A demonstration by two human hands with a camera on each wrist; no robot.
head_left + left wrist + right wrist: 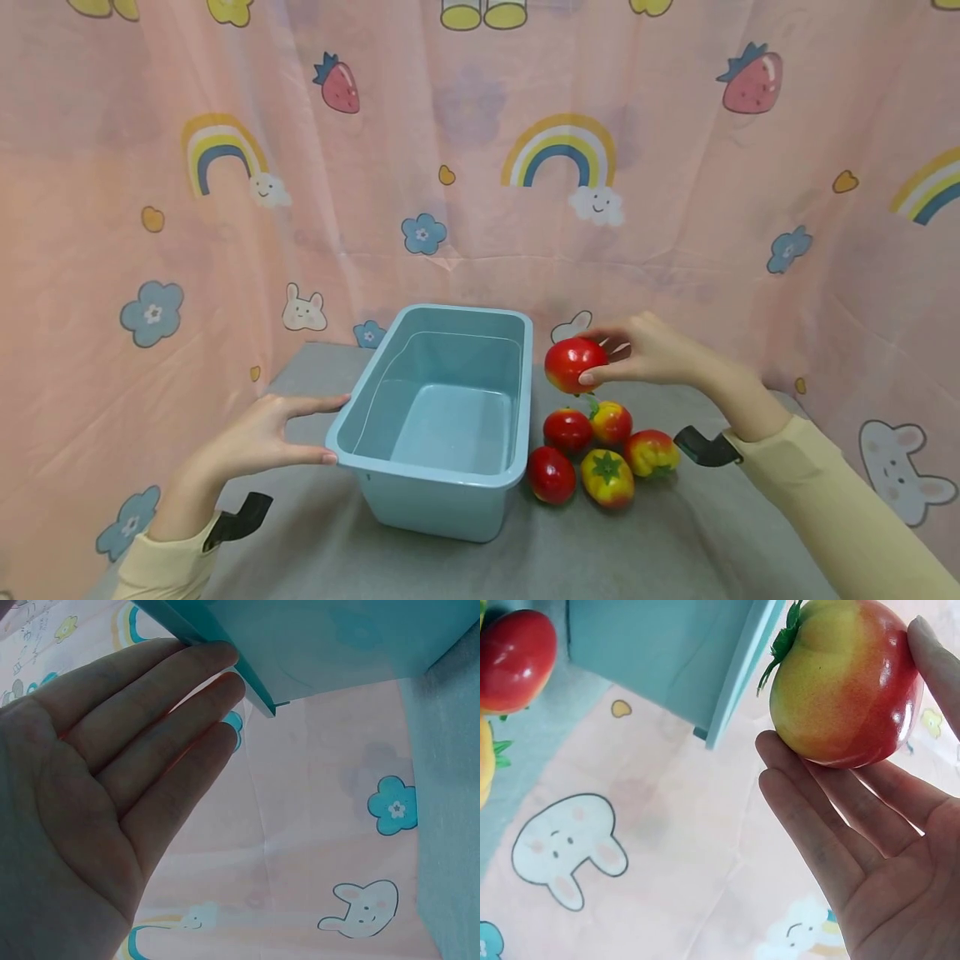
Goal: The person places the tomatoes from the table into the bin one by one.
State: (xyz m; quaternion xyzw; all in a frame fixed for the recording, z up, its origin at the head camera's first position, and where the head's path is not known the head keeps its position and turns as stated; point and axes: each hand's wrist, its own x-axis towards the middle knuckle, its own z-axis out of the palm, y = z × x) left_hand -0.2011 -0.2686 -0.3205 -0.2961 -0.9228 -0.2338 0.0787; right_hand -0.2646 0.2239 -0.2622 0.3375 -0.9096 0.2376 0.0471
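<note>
Red fruit is up off the desk, just right of the blue tub. The right hand is nearer, with its thumb and fingers clamped on the fruit. It is round, with no clear long way, and sits at the fingertips, on the side toward the tub. Left of the tub, the left hand touches the rim, its thumb and fingers apart. Right of the tub, five more fruits lie on the desk: two red fruits and three red-and-yellow fruits. There is one tub, and one pink curtain hangs behind it.
</note>
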